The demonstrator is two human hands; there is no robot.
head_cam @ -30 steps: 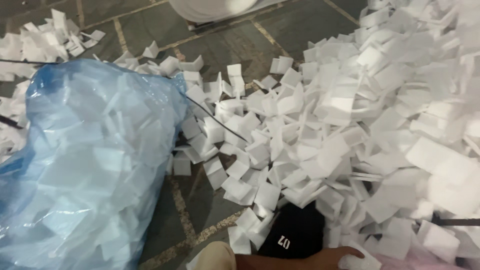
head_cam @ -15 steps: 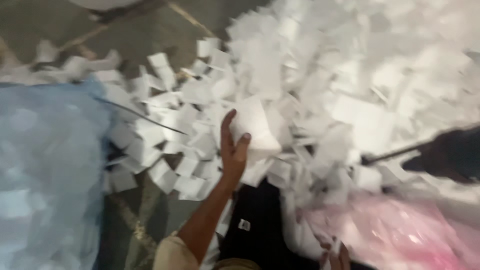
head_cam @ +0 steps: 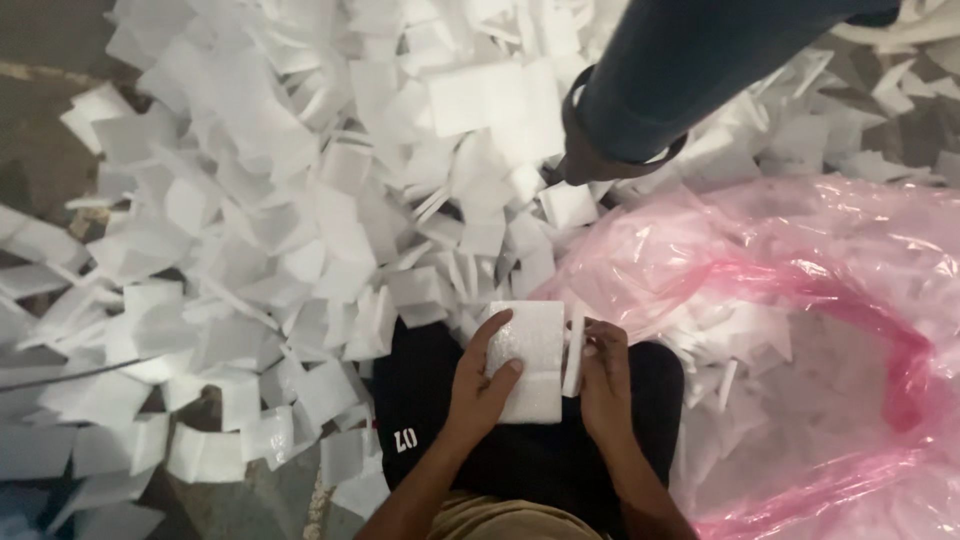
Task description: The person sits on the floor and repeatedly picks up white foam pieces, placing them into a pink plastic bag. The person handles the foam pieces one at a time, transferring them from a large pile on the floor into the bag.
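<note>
Foam sheet [head_cam: 530, 360] btwn 2 hands

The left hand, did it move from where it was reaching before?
Yes. The left hand pulled back from the foam pile to the lap, gripping a foam piece.

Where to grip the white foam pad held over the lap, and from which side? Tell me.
Take the white foam pad by its two long side edges, one from each side. It is a flat upright rectangle, so the sides offer parallel faces. The left hand already wraps its left edge, thumb on the face; the right hand pinches a thin strip along its right edge.
</note>
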